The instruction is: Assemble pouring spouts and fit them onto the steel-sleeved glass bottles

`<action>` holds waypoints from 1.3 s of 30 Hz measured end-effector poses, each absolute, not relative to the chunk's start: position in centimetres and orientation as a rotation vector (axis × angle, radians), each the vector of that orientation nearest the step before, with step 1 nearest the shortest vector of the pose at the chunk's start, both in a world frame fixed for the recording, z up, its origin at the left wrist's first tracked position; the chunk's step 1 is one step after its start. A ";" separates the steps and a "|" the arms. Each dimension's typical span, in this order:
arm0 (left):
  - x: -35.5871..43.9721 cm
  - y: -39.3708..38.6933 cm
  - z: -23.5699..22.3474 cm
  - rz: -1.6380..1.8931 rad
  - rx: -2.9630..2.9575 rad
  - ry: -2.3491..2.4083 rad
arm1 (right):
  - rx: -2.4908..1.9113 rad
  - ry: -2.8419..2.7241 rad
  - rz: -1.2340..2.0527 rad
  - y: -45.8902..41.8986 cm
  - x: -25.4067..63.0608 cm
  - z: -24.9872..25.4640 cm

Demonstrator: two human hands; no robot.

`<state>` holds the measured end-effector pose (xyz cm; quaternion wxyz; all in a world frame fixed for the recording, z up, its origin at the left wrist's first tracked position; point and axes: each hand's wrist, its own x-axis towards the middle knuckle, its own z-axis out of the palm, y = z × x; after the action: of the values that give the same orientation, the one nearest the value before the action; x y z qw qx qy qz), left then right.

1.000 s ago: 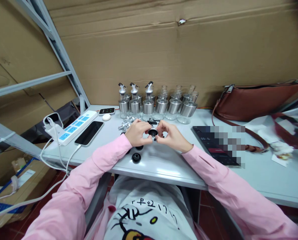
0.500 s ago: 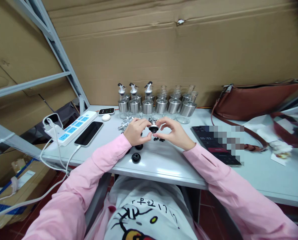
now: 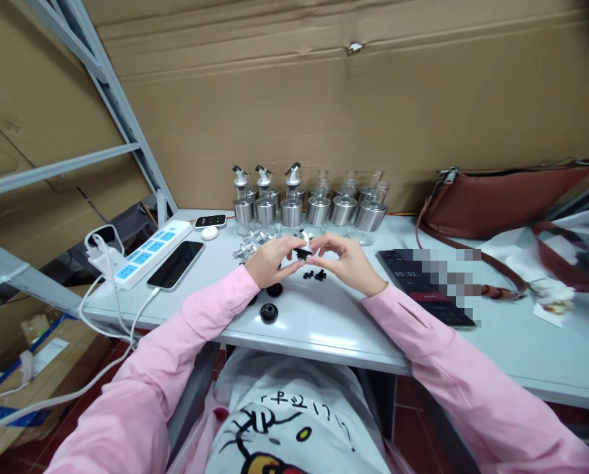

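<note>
Between my left hand [image 3: 273, 261] and my right hand [image 3: 346, 262] is a bottle pourer [image 3: 303, 252], with a black ribbed stopper and a pale spout pointing up. Fingertips and thumbs of both hands are closed on it, just above the table. Loose silver spouts [image 3: 253, 243] lie in a pile behind my left hand. Small black pieces [image 3: 320, 275] rest on the table below my right hand. Black ribbed stoppers [image 3: 269, 313] lie near my left wrist, some partly hidden by it.
Glass bottles with steel sleeves [image 3: 318, 209] stand in rows at the back, three wearing pourers. To the left are a power strip [image 3: 152, 253], a phone [image 3: 176, 264] and cables. A tablet-like screen [image 3: 425, 286] and a brown bag [image 3: 501, 201] lie to the right.
The pourer has turned in my fingers, so its spout now shows upright and its stopper is tilted. My hands stay in nearly the same place.
</note>
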<state>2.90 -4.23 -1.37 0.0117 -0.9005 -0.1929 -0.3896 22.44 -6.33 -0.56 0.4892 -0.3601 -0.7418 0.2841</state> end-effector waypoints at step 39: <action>3.2 -4.3 -1.4 -1.368 -2.454 -0.779 | -1.617 -2.514 -0.079 -2.3 25.1 -4.0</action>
<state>3.24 -4.31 -1.36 0.1128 -0.8363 -0.2656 -0.4661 25.13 -2.29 -4.01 0.0756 -0.5393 -0.8383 -0.0265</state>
